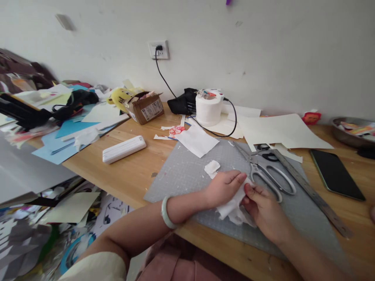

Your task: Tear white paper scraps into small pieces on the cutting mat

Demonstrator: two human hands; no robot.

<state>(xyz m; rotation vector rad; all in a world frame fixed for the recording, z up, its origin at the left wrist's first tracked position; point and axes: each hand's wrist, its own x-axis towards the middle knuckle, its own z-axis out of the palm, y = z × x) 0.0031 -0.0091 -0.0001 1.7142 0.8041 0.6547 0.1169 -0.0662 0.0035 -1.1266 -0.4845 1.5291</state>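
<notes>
Nearby, scissors (256, 168) just beyond hands (224, 189), ruler (312, 193) alongside, phone (336, 173) at right

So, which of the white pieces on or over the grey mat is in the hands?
The ragged crumpled piece between the left hand and right hand; the small scrap and the flat sheet beyond it lie unheld.

Matt, crumpled tissue (233, 211) — smooth metal scissors (252, 159), glossy phone (336, 173), wooden tabletop (129, 169).

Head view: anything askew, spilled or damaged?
Yes: papers lie heaped at left, below the table, seemingly spilled. The white tissue between left hand and right hand looks ragged; a crumpled scrap lies on the grey mat.
</notes>
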